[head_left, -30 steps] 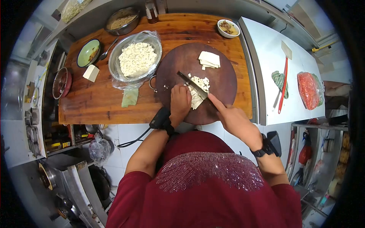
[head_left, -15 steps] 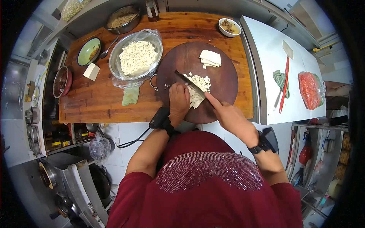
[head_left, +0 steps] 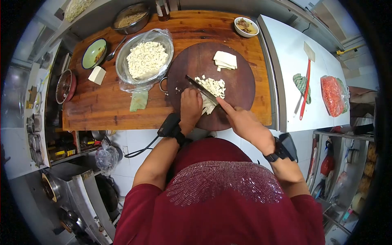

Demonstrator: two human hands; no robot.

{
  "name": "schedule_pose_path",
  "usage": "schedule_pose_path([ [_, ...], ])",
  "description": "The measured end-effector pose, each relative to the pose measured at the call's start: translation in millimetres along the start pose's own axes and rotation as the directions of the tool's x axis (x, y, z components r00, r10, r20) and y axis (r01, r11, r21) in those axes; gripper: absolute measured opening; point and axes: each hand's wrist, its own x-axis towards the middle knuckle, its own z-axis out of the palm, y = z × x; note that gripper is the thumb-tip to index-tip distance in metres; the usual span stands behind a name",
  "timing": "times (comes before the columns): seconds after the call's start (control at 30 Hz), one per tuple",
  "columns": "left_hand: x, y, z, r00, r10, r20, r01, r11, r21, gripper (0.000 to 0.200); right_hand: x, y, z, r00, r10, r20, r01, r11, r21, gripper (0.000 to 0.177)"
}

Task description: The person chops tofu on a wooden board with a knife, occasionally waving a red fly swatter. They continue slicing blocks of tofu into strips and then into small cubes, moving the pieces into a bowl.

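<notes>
My right hand (head_left: 248, 124) grips a kitchen knife (head_left: 201, 89), its dark blade slanting up and left across a round wooden chopping board (head_left: 241, 92). Curled beside the blade, my left hand (head_left: 191, 105) holds down white tofu strips (head_left: 208, 107), which its fingers partly hide. On the blade's far side lies a small pile of diced tofu (head_left: 214, 85). Stacked tofu slices (head_left: 225, 60) rest near the board's upper right edge.
Left of the board stands a plastic-lined metal bowl (head_left: 170, 51) heaped with white cubes. A tofu block (head_left: 97, 75), a green bowl (head_left: 87, 57) and a folded cloth (head_left: 139, 101) lie further left. A white bowl (head_left: 245, 34) of food sits at the back right.
The knife and my right hand have shifted slightly left and up, and the left hand likewise. The whole scene has shifted a little in the view as well.
</notes>
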Motion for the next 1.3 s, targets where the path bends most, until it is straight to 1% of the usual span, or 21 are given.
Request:
schedule_pose_path([
  [0.13,-5.7,-0.5,-5.0,1.000,-0.031,-0.006,0.031,0.999,0.017,0.010,-17.2,-1.3,-8.9,0.998,0.001,0.061,-0.002,1.000,0.026,0.063],
  [0.2,-7.3,-3.0,-1.5,0.998,-0.005,0.060,-0.001,0.995,0.099,0.010,-20.6,-0.8,-5.8,0.993,0.024,0.112,-0.024,1.000,-0.008,0.071],
  [0.23,-6.5,-2.8,-1.6,0.998,-0.012,0.059,0.006,0.995,0.099,0.010,-17.0,0.7,0.0,0.993,0.023,0.118,-0.021,1.000,-0.011,0.071],
  [0.3,-5.2,-0.3,-2.8,0.997,-0.014,0.072,0.006,0.993,0.114,0.011,-7.3,5.3,20.8,0.994,0.053,0.091,-0.054,0.999,0.006,0.063],
  [0.33,-6.0,-0.6,-2.8,0.997,-0.014,0.070,0.005,0.993,0.115,0.011,-3.8,6.3,27.4,0.995,0.052,0.090,-0.052,0.999,0.005,0.063],
  [0.4,-6.1,-2.8,-2.5,0.996,-0.020,0.091,0.012,0.995,0.094,0.010,4.5,7.7,35.2,1.000,-0.009,0.025,0.009,1.000,-0.006,0.071],
  [0.43,-8.4,-2.1,-3.8,0.995,-0.021,0.096,0.012,0.995,0.098,0.010,4.7,5.7,32.6,1.000,-0.009,0.026,0.009,1.000,0.000,0.071],
  [0.53,-4.7,-1.3,-5.8,0.998,-0.008,0.060,0.007,1.000,0.014,0.010,2.8,-2.9,5.6,1.000,-0.028,0.002,0.028,1.000,0.002,0.071],
  [0.6,-7.3,-2.4,-8.3,0.999,-0.005,-0.035,0.005,1.000,0.010,0.011,-7.6,-9.3,-7.3,0.999,-0.015,0.044,0.015,1.000,0.005,0.070],
  [0.63,-10.1,-3.0,-8.0,0.999,-0.007,-0.038,0.008,1.000,0.011,0.011,-12.0,-8.6,-9.1,0.999,-0.018,0.046,0.018,1.000,0.002,0.070],
  [0.7,-14.8,-5.3,-7.7,1.000,0.005,0.027,-0.005,1.000,0.018,0.011,-18.8,-5.9,-10.5,0.996,-0.019,0.090,0.017,1.000,0.023,0.070],
  [0.73,-13.9,-4.1,-8.4,1.000,0.003,0.026,-0.003,1.000,0.018,0.011,-19.1,-6.0,-7.0,0.996,-0.020,0.091,0.018,1.000,0.023,0.070],
  [0.8,-12.4,-0.1,-8.6,0.999,-0.007,0.045,0.002,0.992,0.123,0.011,-16.4,-2.1,7.5,0.994,0.018,0.106,-0.017,1.000,-0.005,0.069],
  [0.83,-13.2,0.9,-9.8,0.999,-0.012,0.045,0.007,0.992,0.122,0.011,-12.9,0.6,20.0,0.994,0.017,0.111,-0.016,1.000,-0.006,0.069],
  [0.9,-11.7,1.7,-10.8,0.994,-0.025,0.102,0.011,0.991,0.134,0.010,-3.1,4.4,41.5,1.000,0.005,0.012,-0.005,1.000,0.019,0.069],
  [1.03,-12.6,-0.8,-9.6,0.997,0.025,0.071,-0.033,0.993,0.112,0.010,1.8,1.3,20.7,1.000,-0.022,-0.015,0.023,0.996,0.082,0.069],
  [1.1,-14.2,-0.9,-13.4,0.999,-0.018,0.038,0.016,0.999,0.052,0.011,-1.8,-4.6,6.6,0.999,-0.049,0.010,0.049,0.999,0.011,0.070],
  [1.13,-14.5,-1.6,-15.9,0.999,-0.017,0.038,0.015,0.999,0.052,0.011,-5.5,-6.8,0.7,0.999,-0.049,0.010,0.049,0.999,0.011,0.070],
  [1.2,-18.8,-2.5,-21.6,0.996,-0.086,-0.011,0.086,0.995,0.054,0.012,-15.2,-9.9,-4.7,0.999,-0.024,0.049,0.022,0.999,0.032,0.070],
  [1.23,-21.9,-3.5,-20.9,0.996,-0.091,-0.009,0.091,0.994,0.057,0.012,-17.4,-9.4,-3.3,0.998,-0.026,0.054,0.024,0.999,0.035,0.070],
  [1.3,-24.5,-6.6,-16.2,0.995,-0.087,0.053,0.077,0.982,0.174,0.012,-19.4,-8.4,-1.6,0.991,0.007,0.132,-0.003,0.999,-0.032,0.070],
])
